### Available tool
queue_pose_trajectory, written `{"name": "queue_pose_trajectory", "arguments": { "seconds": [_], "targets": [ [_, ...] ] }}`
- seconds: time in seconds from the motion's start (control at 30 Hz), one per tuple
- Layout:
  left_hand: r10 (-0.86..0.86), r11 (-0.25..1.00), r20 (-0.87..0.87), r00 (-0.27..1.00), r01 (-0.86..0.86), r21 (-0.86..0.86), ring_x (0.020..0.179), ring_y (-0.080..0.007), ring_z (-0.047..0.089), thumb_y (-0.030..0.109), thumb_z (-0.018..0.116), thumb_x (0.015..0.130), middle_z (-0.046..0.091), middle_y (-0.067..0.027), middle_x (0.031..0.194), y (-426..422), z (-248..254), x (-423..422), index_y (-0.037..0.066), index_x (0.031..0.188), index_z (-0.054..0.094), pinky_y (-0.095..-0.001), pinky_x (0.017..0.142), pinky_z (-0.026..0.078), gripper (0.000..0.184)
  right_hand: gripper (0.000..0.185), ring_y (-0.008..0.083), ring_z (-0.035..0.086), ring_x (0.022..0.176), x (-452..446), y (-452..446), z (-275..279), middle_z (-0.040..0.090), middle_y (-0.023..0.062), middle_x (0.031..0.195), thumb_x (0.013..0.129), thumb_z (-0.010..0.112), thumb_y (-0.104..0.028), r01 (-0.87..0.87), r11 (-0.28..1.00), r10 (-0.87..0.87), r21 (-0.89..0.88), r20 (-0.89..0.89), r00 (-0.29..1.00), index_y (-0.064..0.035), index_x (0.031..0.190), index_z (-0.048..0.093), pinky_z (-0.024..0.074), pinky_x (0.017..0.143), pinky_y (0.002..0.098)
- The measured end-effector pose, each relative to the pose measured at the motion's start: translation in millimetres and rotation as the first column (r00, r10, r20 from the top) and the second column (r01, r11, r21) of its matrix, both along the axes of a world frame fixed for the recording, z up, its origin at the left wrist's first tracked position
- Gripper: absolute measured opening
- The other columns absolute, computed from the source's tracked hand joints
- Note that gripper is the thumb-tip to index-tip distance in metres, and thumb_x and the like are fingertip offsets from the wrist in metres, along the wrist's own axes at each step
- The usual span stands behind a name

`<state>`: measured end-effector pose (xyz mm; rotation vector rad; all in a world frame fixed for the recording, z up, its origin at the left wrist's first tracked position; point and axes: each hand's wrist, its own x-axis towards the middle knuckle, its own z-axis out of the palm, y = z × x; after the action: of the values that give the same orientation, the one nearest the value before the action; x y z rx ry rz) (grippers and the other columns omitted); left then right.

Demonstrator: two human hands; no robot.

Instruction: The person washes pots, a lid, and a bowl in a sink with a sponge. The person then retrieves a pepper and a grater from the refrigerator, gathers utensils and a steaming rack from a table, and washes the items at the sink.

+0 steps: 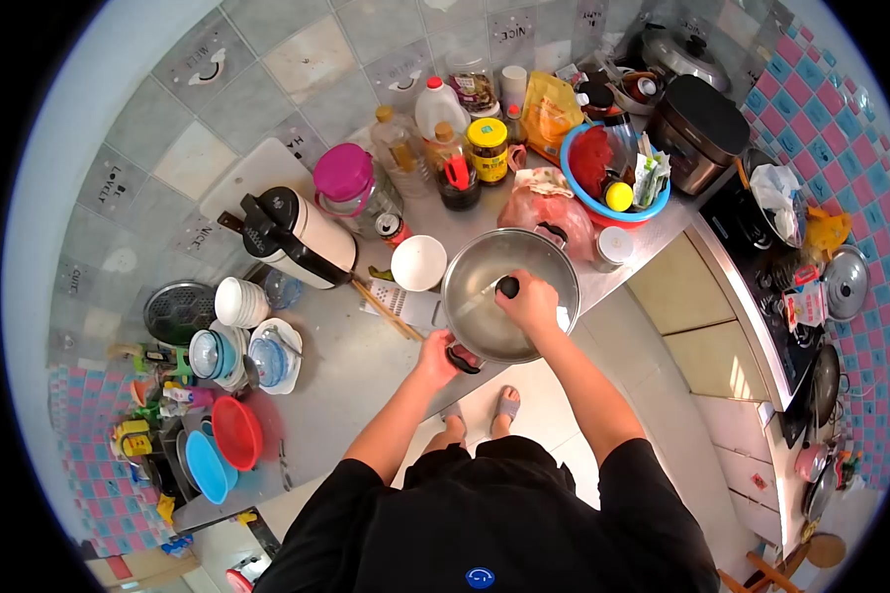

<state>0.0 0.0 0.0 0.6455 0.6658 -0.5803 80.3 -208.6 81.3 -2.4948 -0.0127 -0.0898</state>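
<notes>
A steel pot with black side handles sits at the counter's front edge. My left hand is closed on its near handle. Over the middle of the pot, my right hand grips the black knob of what looks like a clear glass lid. The lid appears to lie across the pot's rim. Left of the pot are a white bowl, a flat metal grater and wooden chopsticks. A pinkish plastic bag lies right behind the pot.
Bottles and jars stand along the wall, with a yellow-lidded jar among them. A kettle is to the left, beyond it stacked bowls and red and blue basins. On the right are a blue basin, a rice cooker and a stove.
</notes>
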Motion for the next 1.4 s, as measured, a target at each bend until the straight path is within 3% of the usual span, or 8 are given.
{"name": "queue_pose_trajectory", "arguments": {
  "seconds": [0.07,0.17,0.3,0.63,0.67,0.87,1.03,1.4],
  "targets": [
    [-0.066,0.998,-0.014,0.998,0.066,0.017,0.066,-0.0256,0.059,0.032,0.062,0.082,0.062,-0.0137,0.086,20,3,12,0.002,0.109,0.052,-0.0355,0.060,0.050,0.042,0.035,0.0220,0.068,0.071,-3,8,13,0.068,0.0156,0.081,0.068,0.072,-0.028,0.034,0.984,-0.062,0.175,0.152,0.986,-0.0057,0.095,0.067,0.0527,0.066,0.0369],
    [-0.314,0.926,-0.010,0.949,0.309,0.216,0.058,-0.0226,0.058,0.016,0.062,0.083,0.062,-0.0127,0.081,-35,-17,17,0.000,0.100,0.056,-0.0317,0.052,0.050,0.024,0.032,0.0158,0.063,0.063,-14,-55,27,0.066,0.0107,0.073,0.068,0.074,-0.023,0.081,0.841,-0.140,0.536,0.071,0.988,-0.0040,0.092,0.066,0.0508,0.062,0.0303],
    [-0.235,0.901,-0.119,0.965,0.263,0.346,0.054,-0.0217,0.059,0.004,0.061,0.081,0.061,-0.0141,0.075,-27,2,14,-0.003,0.094,0.057,-0.0323,0.049,0.051,0.015,0.017,0.0056,0.048,0.050,-39,-81,47,0.057,-0.0002,0.069,0.081,0.064,-0.007,0.080,0.570,-0.210,0.818,0.051,0.976,-0.0014,0.097,0.063,0.0367,0.043,0.0206],
    [-0.078,0.965,-0.109,0.991,0.103,0.240,0.060,-0.0254,0.063,0.007,0.064,0.079,0.063,-0.0154,0.074,8,-13,-116,-0.004,0.086,0.060,-0.0353,0.062,0.053,0.013,0.020,0.0093,0.051,0.052,-146,-97,92,0.058,0.0016,0.074,0.089,0.055,-0.015,0.216,0.221,-0.265,0.951,-0.155,0.952,-0.0025,0.103,0.060,0.0390,0.042,0.0224],
    [-0.053,0.968,-0.085,0.995,0.072,0.239,0.061,-0.0254,0.063,0.006,0.064,0.078,0.063,-0.0156,0.074,17,-8,-134,-0.004,0.087,0.060,-0.0353,0.063,0.053,0.014,0.027,0.0069,0.044,0.056,-155,-86,93,0.054,-0.0012,0.080,0.090,0.053,-0.027,0.200,0.232,-0.206,0.952,-0.153,0.967,-0.0066,0.108,0.056,0.0324,0.043,0.0204],
    [0.176,0.943,0.044,0.983,-0.182,0.277,0.054,-0.0237,0.063,0.006,0.064,0.076,0.064,-0.0145,0.075,91,41,-286,-0.006,0.090,0.058,-0.0320,0.045,0.048,0.020,0.015,0.0089,0.042,0.053,-231,13,107,0.051,-0.0016,0.074,0.089,0.050,-0.026,0.185,0.066,0.133,0.981,-0.192,0.972,-0.0118,0.091,0.053,0.0314,0.042,0.0216],
    [0.422,0.839,0.056,0.905,-0.413,0.355,0.054,-0.0226,0.063,0.005,0.063,0.076,0.065,-0.0155,0.077,149,54,-446,-0.006,0.095,0.058,-0.0299,0.045,0.049,0.022,0.018,0.0124,0.046,0.052,-308,111,93,0.053,-0.0006,0.076,0.092,0.049,-0.029,0.164,0.024,0.519,0.986,-0.153,0.841,-0.0130,0.099,0.051,0.0343,0.044,0.0236],
    [0.906,0.313,0.120,0.407,-0.832,0.458,0.052,-0.0210,0.061,0.003,0.063,0.077,0.063,-0.0136,0.074,243,79,-727,-0.007,0.089,0.057,-0.0282,0.043,0.046,0.017,0.017,0.0146,0.045,0.052,-474,356,95,0.050,0.0008,0.072,0.090,0.048,-0.030,0.270,0.129,0.873,0.954,-0.239,0.426,-0.0135,0.088,0.049,0.0346,0.046,0.0259]
  ]
}}
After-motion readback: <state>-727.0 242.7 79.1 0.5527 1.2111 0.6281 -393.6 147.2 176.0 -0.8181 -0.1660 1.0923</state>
